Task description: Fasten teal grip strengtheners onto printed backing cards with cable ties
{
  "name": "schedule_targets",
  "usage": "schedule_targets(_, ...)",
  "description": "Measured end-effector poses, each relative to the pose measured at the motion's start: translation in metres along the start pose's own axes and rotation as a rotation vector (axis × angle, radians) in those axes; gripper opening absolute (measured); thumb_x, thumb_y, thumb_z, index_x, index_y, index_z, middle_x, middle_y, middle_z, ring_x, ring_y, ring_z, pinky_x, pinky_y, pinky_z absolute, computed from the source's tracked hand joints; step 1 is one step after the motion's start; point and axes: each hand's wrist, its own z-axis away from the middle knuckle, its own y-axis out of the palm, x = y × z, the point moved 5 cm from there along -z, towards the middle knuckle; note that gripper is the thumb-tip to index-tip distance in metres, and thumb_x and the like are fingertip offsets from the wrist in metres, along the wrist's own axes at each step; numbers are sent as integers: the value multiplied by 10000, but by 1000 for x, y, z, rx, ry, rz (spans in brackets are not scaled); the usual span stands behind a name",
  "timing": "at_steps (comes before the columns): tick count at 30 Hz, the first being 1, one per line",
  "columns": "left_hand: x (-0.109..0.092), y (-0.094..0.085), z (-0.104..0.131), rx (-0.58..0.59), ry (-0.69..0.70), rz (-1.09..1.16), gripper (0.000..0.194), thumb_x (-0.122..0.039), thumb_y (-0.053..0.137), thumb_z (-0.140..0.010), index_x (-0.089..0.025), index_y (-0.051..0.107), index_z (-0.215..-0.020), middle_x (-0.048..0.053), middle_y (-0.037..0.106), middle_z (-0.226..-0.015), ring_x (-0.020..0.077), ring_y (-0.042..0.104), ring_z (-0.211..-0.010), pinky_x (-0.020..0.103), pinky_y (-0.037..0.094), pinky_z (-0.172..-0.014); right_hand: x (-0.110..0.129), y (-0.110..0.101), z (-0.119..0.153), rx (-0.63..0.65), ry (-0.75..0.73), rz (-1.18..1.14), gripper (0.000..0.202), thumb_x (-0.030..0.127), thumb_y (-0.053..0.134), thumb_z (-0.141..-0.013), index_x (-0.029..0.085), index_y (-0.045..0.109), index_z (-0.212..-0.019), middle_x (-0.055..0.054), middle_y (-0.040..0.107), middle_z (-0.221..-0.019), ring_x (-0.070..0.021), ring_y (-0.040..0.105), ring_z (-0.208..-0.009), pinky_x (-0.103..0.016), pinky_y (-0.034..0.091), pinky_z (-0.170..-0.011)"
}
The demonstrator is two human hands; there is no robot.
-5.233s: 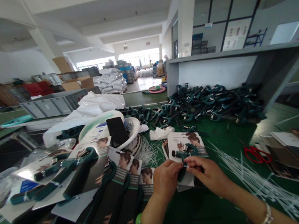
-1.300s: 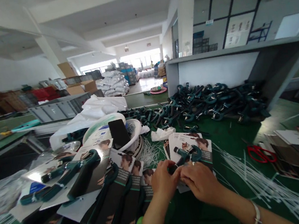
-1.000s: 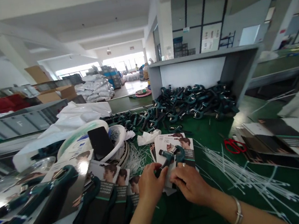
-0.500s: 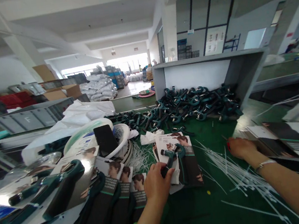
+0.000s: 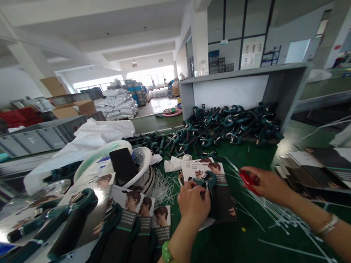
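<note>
My left hand [image 5: 194,205] is closed on a dark green hand tool [image 5: 210,182] with a curved head and a small metal part. That tool lies on a stack of printed cards [image 5: 225,194]; the fingers hide part of it. In my right hand [image 5: 266,184] is a red-handled tool [image 5: 248,181] with a thin pale tip pointing toward the card stack. The tip's exact kind is too blurred to tell. Loose white cable ties [image 5: 279,217] lie on the green table beneath and beside my right hand.
A grey bin [image 5: 293,88] lies on its side at the back, with green tools [image 5: 226,124] heaped in front. Carded tools [image 5: 77,223] pile up at left. More cards [image 5: 331,170] lie at right. A black phone [image 5: 124,167] rests on a white basket [image 5: 148,157].
My right hand has come left and slightly forward from beside the right-hand cards, bringing the red-handled tool into clear view. My left hand has shifted slightly right and up over the green tool.
</note>
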Motion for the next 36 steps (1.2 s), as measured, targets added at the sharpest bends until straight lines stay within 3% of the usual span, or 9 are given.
schedule_targets(3, 10, 6, -7, 55, -31, 251, 173, -272, 543, -754, -193, 649, -642, 55, 602, -900, 204, 534, -943, 333, 401, -851, 50, 2, 18, -121, -351, 134, 444, 121, 494, -769, 209, 522, -1204, -83, 644, -946, -166, 616, -776, -267, 471, -661)
schedule_targets(7, 17, 6, -10, 92, -34, 368, 177, -275, 548, -754, -175, 628, -633, 42, 609, -854, 175, 546, -938, 288, 408, -853, 78, 1, 25, -245, -533, 376, 442, 68, 510, -756, 229, 561, -1164, -106, 631, -908, -186, 595, -738, -295, 463, -625)
schedule_targets(11, 15, 6, -9, 100, -25, 403, 165, -282, 561, -748, -169, 636, -655, 45, 603, -876, 169, 541, -952, 284, 398, -872, 87, 1, 19, -264, -531, 482, 419, 68, 531, -753, 196, 567, -1150, -116, 623, -880, -193, 584, -692, -292, 449, -588)
schedule_targets(18, 17, 6, -9, 87, -35, 491, 174, -295, 558, -744, -168, 634, -651, 33, 597, -851, 163, 546, -915, 279, 409, -858, 81, 9, 18, -297, -574, 416, 392, 65, 464, -793, 191, 552, -1154, -103, 619, -881, -153, 557, -669, -254, 402, -582)
schedule_targets(25, 15, 8, -8, 89, 17, 423, 175, -321, 562, -754, -205, 668, -678, 46, 588, -927, 172, 518, -992, 310, 388, -911, 86, 10, 17, -336, -642, 453, 395, 53, 459, -776, 175, 560, -1138, -88, 611, -840, -161, 540, -631, -256, 353, -548)
schedule_targets(36, 15, 10, -8, 71, 29, 392, 144, -303, 587, -757, -211, 683, -699, 36, 577, -911, 169, 511, -970, 306, 384, -903, 91, 11, 11, -403, -773, 519, 410, 29, 446, -783, 132, 529, -1171, -116, 627, -850, -204, 560, -734, -280, 401, -560)
